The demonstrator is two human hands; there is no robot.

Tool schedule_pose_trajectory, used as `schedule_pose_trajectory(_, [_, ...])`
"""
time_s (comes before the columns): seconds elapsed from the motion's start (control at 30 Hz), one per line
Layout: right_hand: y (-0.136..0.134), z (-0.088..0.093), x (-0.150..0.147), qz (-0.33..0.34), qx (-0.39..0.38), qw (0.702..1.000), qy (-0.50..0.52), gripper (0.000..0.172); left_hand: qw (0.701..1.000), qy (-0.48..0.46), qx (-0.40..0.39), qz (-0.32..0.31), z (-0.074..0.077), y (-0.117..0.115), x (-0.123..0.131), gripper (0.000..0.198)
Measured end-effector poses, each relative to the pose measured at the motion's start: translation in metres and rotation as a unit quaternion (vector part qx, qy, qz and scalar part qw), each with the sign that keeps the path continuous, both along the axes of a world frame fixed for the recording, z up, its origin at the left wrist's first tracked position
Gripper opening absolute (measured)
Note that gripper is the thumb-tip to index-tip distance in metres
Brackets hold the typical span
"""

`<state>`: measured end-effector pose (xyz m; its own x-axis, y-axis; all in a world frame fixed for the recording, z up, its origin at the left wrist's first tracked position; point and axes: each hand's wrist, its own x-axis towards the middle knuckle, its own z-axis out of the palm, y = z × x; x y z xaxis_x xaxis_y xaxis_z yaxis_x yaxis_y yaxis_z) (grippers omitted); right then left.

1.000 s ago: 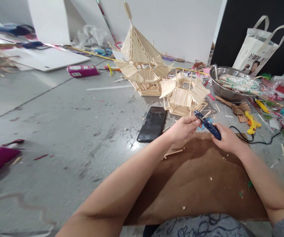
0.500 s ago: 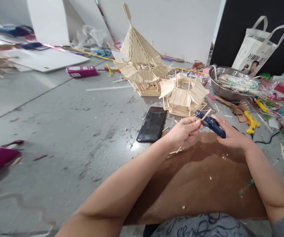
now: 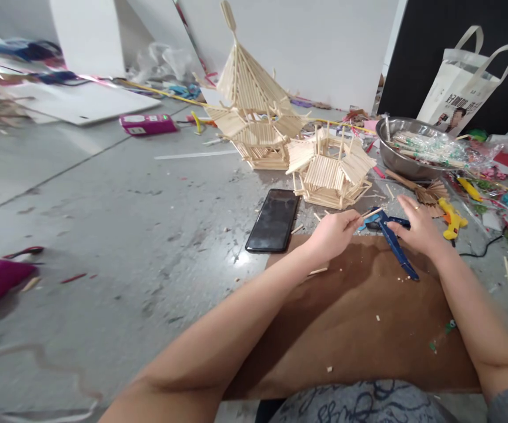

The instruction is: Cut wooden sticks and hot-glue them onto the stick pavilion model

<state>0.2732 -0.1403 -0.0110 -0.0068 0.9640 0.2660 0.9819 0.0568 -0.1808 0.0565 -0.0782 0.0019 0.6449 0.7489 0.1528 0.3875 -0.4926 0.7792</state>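
Observation:
My left hand (image 3: 334,236) pinches a short thin wooden stick (image 3: 372,214) between thumb and fingertips, its far end pointing right. Under and beyond the stick's tip lies a dark blue two-armed hand tool (image 3: 395,247), spread apart, with a lighter blue part near my left fingers; it looks like a cutter. My right hand (image 3: 417,229) is over the tool's right arm, fingers stretched out and thumb near the tool. Just beyond both hands stands a low stick-built model (image 3: 324,173) with several roof panels. Behind it rises a taller stick-built pavilion (image 3: 254,88) with a pointed roof.
A black phone (image 3: 273,221) lies left of my left hand, beside the brown board (image 3: 368,329). To the right are a yellow glue gun (image 3: 452,218), a metal bowl (image 3: 395,164) of wrapped sticks and scattered craft scraps. A white bag (image 3: 452,88) stands at the back right.
The blue tool, gripped in my right hand with its arms together before, now lies spread apart lower down. My right fingers have opened off it. My left hand still holds the stick.

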Motion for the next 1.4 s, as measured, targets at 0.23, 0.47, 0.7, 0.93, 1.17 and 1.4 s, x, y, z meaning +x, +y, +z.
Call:
schedule_pose_trajectory(0.23, [-0.015, 0.011, -0.043, 0.118, 0.083, 0.989, -0.027, 0.033, 0.995, 0.083, 0.059, -0.011, 0.001, -0.010, 0.003, 0.028])
schedule_pose_trajectory(0.47, [-0.016, 0.005, -0.046, 0.100, 0.081, 0.990, -0.053, 0.032, 0.989, 0.123, 0.082, -0.029, 0.000, -0.015, 0.005, 0.029])
schedule_pose_trajectory(0.7, [-0.017, 0.005, -0.048, 0.087, 0.061, 0.987, -0.119, 0.037, 0.976, 0.189, 0.107, -0.019, -0.007, -0.016, 0.006, 0.035])
schedule_pose_trajectory(0.93, [-0.018, 0.001, -0.051, 0.080, 0.070, 0.986, -0.127, 0.037, 0.973, 0.208, 0.101, -0.007, -0.006, -0.018, 0.006, 0.036])
schedule_pose_trajectory(1.17, [-0.016, 0.000, -0.057, 0.057, 0.100, 0.987, -0.116, 0.039, 0.965, 0.240, 0.101, 0.018, -0.004, -0.025, 0.009, 0.040])
schedule_pose_trajectory(1.4, [-0.009, 0.001, -0.036, 0.062, 0.072, 0.983, 0.157, 0.032, 0.961, 0.252, 0.117, 0.013, 0.003, -0.011, 0.004, 0.038])
